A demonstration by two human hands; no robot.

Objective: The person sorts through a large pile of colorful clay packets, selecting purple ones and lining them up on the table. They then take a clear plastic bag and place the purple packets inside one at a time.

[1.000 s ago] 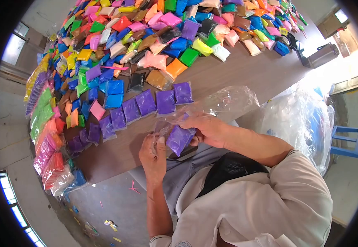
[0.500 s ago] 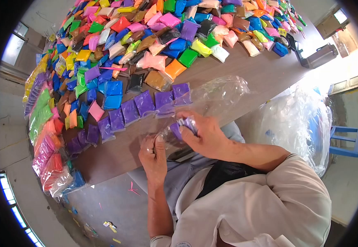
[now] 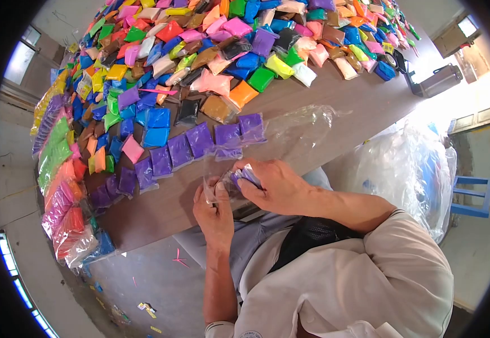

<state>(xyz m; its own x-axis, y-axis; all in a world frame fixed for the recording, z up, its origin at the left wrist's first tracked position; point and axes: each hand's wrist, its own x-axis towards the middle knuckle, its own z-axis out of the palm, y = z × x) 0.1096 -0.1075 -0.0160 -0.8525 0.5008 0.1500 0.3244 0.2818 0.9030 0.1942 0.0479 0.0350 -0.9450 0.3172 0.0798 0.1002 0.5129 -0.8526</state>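
My right hand [image 3: 279, 183] is closed around purple packets [image 3: 248, 176], which show between thumb and fingers. My left hand [image 3: 214, 217] pinches a clear plastic bag [image 3: 215, 174] just to the left of it, its mouth close to the packets. Both hands are together over the table's near edge. Beyond them, a row of flat purple packets [image 3: 200, 141] lies slanting across the table. Another clear plastic bag [image 3: 307, 125] lies at the row's right end, overlapping the last packets there.
A large heap of small colourful packets [image 3: 211, 81] covers the far side of the table [image 3: 335, 104]. Filled clear bags of sorted packets [image 3: 59, 152] line the left edge. A black tape dispenser [image 3: 436, 81] stands far right. Big plastic sacks [image 3: 408, 174] and a blue stool [image 3: 473, 197] are at right.
My right hand has moved slightly left and down with the purple packets, closer to my left hand. The clear bag between the hands now stands up higher and more spread.
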